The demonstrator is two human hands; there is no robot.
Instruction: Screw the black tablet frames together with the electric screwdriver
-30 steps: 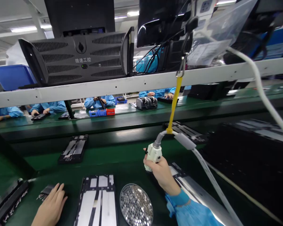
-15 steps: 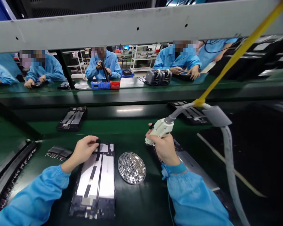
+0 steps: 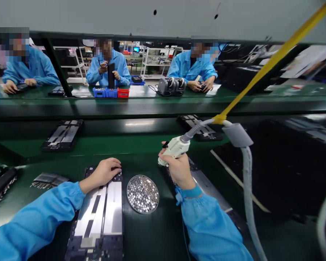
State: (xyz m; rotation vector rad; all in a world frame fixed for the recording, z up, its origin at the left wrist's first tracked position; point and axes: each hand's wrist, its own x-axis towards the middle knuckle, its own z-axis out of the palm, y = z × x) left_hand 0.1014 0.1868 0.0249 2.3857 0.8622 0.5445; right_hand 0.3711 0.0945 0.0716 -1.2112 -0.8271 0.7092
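Note:
My left hand [image 3: 104, 173] lies over the upper end of an opened tablet-like device [image 3: 114, 208], fingers stretched across its dark top strip. Pale silver panels, black tape strips and a dark board at the near end show inside this device. A white air gun [image 3: 175, 150] on a grey hose is gripped in my right hand [image 3: 180, 170], its head pointing left and down. Between my hands sits a round dish [image 3: 143, 194] of small shiny discs. Under my right wrist lies another flat dark device [image 3: 208, 186], partly covered by my arm.
A yellow strap [image 3: 250, 85] suspends the grey hose [image 3: 248, 185]. Bundled black strips [image 3: 49, 180] lie at left. More opened devices [image 3: 63, 136] rest farther back. Across the bench, people in blue work near small blue and red bins [image 3: 111, 93]. A grey beam [image 3: 125, 20] crosses overhead.
My left hand has gone from a pinch at the device's top edge to lying across its upper end. My right hand still holds the air gun. The whole view has shifted.

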